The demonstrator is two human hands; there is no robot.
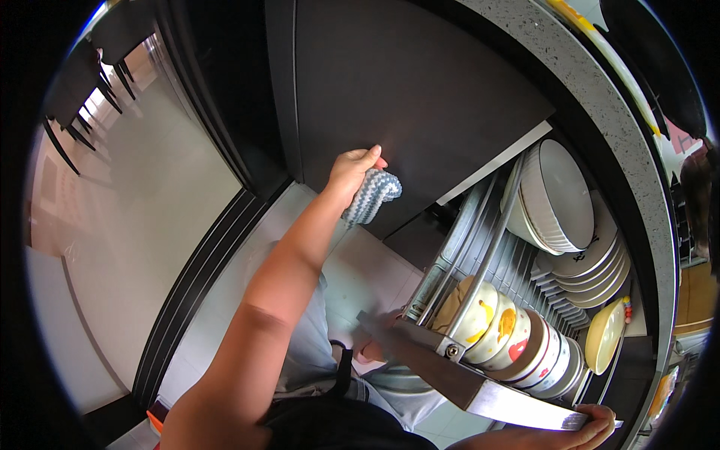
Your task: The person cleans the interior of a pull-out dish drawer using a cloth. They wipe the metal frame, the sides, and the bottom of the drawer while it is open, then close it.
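Note:
My left hand (pixel 354 169) grips a blue-and-white striped knitted cloth (pixel 371 197), which hangs below the fingers beside a dark cabinet panel (pixel 416 101). At the lower right, the fingers of my right hand (pixel 593 430) curl around the end of the metal drawer front (pixel 517 406). The wire-rack drawer stands pulled out. In it, a row of patterned bowls (pixel 488 322) rests on edge near the front. Large ribbed white bowls (pixel 554 197) and several white plates (pixel 596 267) stand farther in, with a pale yellow dish (pixel 603 340) at the right side.
A speckled grey countertop (pixel 607 107) curves above the drawer, with a dark pan (pixel 655 67) at its far edge. To the left, a black sliding-door track (pixel 197 287) crosses the floor. Dark chairs (pixel 79 84) stand beyond it.

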